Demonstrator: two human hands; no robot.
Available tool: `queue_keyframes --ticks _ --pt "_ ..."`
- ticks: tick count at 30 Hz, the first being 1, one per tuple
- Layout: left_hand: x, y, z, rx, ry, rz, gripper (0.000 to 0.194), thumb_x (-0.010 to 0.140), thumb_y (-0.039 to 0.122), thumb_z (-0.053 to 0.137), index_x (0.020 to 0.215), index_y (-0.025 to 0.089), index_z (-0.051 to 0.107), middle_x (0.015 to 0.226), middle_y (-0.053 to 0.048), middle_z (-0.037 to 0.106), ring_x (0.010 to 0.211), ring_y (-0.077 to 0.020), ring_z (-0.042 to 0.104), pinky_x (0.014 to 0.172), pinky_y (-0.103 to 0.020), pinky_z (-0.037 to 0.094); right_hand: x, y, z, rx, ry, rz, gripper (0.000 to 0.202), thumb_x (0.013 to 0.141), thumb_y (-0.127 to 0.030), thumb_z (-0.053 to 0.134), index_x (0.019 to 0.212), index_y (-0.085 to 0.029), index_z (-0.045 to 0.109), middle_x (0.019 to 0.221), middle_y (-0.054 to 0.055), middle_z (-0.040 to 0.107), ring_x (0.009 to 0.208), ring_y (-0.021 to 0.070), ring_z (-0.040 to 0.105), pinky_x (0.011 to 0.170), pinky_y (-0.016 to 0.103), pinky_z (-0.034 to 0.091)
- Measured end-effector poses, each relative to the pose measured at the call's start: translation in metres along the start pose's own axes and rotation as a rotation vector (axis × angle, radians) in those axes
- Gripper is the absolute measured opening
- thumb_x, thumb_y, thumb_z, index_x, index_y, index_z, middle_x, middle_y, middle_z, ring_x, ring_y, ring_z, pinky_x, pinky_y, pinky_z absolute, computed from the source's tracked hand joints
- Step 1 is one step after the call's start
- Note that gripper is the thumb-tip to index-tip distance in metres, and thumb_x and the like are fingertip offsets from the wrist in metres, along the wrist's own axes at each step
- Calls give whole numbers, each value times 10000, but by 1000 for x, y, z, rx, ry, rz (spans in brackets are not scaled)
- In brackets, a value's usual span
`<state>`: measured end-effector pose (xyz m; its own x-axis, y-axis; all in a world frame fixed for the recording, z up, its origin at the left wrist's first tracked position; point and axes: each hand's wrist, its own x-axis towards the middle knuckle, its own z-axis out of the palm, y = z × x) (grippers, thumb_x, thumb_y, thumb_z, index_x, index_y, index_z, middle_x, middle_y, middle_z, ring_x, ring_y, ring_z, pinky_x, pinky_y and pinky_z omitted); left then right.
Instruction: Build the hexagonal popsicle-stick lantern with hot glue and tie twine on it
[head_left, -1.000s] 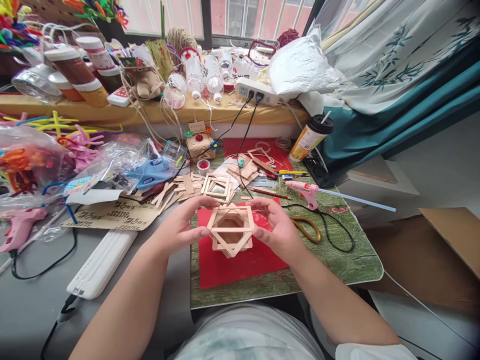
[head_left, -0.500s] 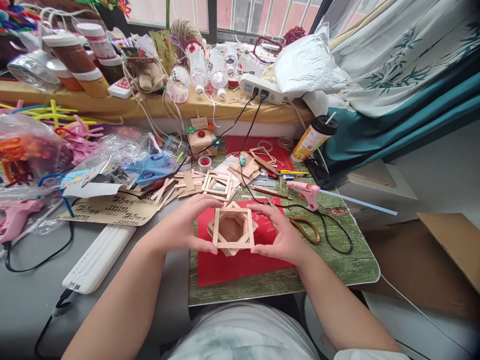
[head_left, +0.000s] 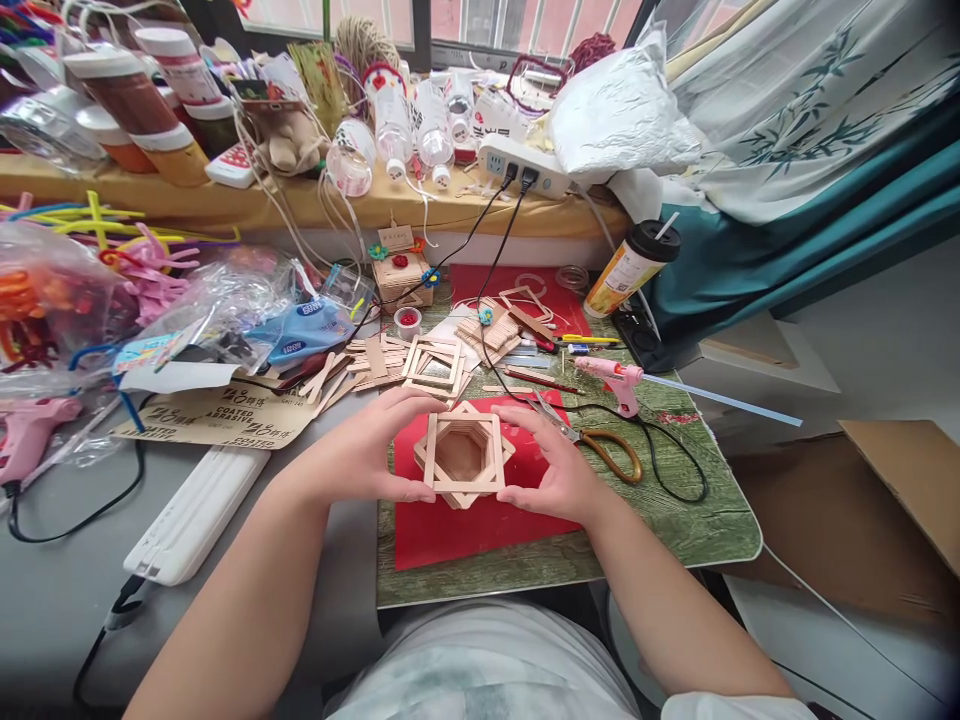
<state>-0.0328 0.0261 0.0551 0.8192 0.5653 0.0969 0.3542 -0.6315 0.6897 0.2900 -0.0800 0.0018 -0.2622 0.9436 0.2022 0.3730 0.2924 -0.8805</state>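
A square craft stick frame (head_left: pixel 428 455) lies on top of a hollow stack of craft sticks (head_left: pixel 502 462), whose layers are turned against each other so their corners stick out. My left hand (head_left: pixel 367 450) curves round the frame's left side, thumb at the near corner and fingers at the far one. On the opposite side, my right hand (head_left: pixel 561 465) pinches the right corners in the same way. Red paper (head_left: pixel 450 540) is under the stack. Just beyond my right fingers are scissors (head_left: pixel 611 455) with bronze-coloured handles, their blades partly hidden.
A pink glue gun (head_left: pixel 615 378) with a long glue stick stands at the right, its cord looping over the green board (head_left: pixel 705 530). Behind the stack lie another stick frame (head_left: pixel 433 366) and loose craft sticks (head_left: pixel 367 362). A drink cup (head_left: pixel 634 268) stands at the back right.
The square frame and my right hand have shifted slightly left, and more of the scissors shows. My left hand keeps its hold. The whole view has moved a little.
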Motion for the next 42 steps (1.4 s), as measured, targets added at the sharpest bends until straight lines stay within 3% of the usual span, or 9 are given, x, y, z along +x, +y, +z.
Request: queue_keyframes --ticks 8,13,19,24,27,31,35,37,42 --pt "2 2 -1 -20 -12 -5 912 791 641 922 1556 313 549 1553 -139 602 1461 -376 582 1227 -510 508 -3 5 13 61 46 -34 929 814 -461 948 1620 -399 491 1660 87 551 1514 387 556 1260 615 494" --pt "1 -1 -1 -27 6 6 950 761 652 940 1555 314 541 1572 -134 589 1481 -374 571 1239 -494 500 -5 5 20 54 85 -77 910 822 -444 934 1615 -400 490 1661 84 540 1565 395 495 1291 624 454" --pt "-1 -3 0 -35 43 38 1045 708 672 970 1581 325 511 1585 -147 579 1488 -390 559 1254 -524 485 -5 4 19 43 100 -69 944 812 -452 936 1627 -391 465 1660 96 544 1541 404 521 1278 641 462" --pt "-6 -7 1 -112 197 75 1145 704 689 966 1657 360 422 1680 -159 480 1583 -415 455 1330 -559 396 -2 2 18 191 206 -100 879 799 -561 927 1545 -361 507 1615 124 581 1495 400 569 1249 632 484" --pt "-9 -11 0 -170 248 83 1175 690 724 954 1667 359 413 1676 -160 486 1566 -411 474 1312 -553 417 2 0 18 324 276 -93 831 815 -629 899 1499 -357 513 1614 130 579 1502 403 563 1257 643 464" --pt "-10 -10 0 -160 243 64 1135 704 691 965 1644 356 426 1651 -152 515 1530 -396 519 1278 -535 461 5 -3 18 466 399 -71 851 792 -703 876 1476 -358 507 1573 129 614 1476 405 576 1258 641 450" --pt "-7 -7 3 -65 141 -19 1117 707 667 974 1622 335 426 1620 -155 541 1496 -397 559 1252 -540 490 7 -1 17 557 484 -55 847 807 -668 867 1503 -350 506 1525 123 644 1410 386 620 1221 614 486" --pt "-6 -6 4 -37 94 -62 1168 685 688 976 1637 326 403 1635 -162 528 1505 -409 553 1258 -551 486 7 2 18 545 460 -62 849 805 -635 887 1511 -353 509 1548 122 627 1420 381 613 1225 609 483" --pt "-5 -5 5 -40 81 -60 1256 648 714 982 1663 323 356 1661 -168 509 1530 -411 534 1276 -545 475 5 7 23 380 259 -69 863 799 -553 928 1531 -367 509 1597 117 600 1469 381 581 1231 616 474"
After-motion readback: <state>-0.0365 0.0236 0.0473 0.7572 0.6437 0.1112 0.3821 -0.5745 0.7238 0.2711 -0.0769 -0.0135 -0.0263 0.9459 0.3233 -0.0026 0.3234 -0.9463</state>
